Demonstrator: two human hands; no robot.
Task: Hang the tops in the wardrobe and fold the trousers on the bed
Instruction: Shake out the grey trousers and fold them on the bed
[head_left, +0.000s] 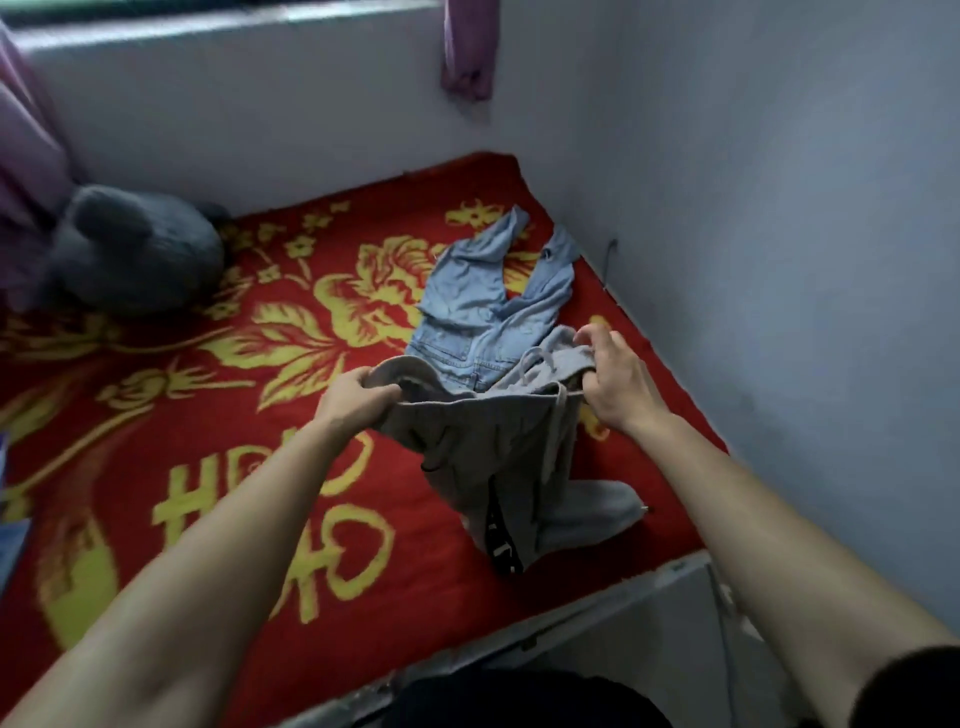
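Note:
Grey sweatpants (498, 457) with a drawstring and a black stripe hang from both my hands above the red bed (208, 415). My left hand (358, 397) grips the waistband's left side. At the waistband's right side, my right hand (613, 379) holds it with thumb and fingers curled. The legs trail down onto the blanket near the bed's front edge. Light blue jeans (483, 301) lie spread flat on the bed just beyond the sweatpants, legs pointing toward the far corner.
A grey plush toy (135, 249) sits at the bed's back left. Pale walls (779, 260) close the bed in behind and on the right. Purple curtains (467, 47) hang at the window. A white bed frame edge (597, 608) runs along the front.

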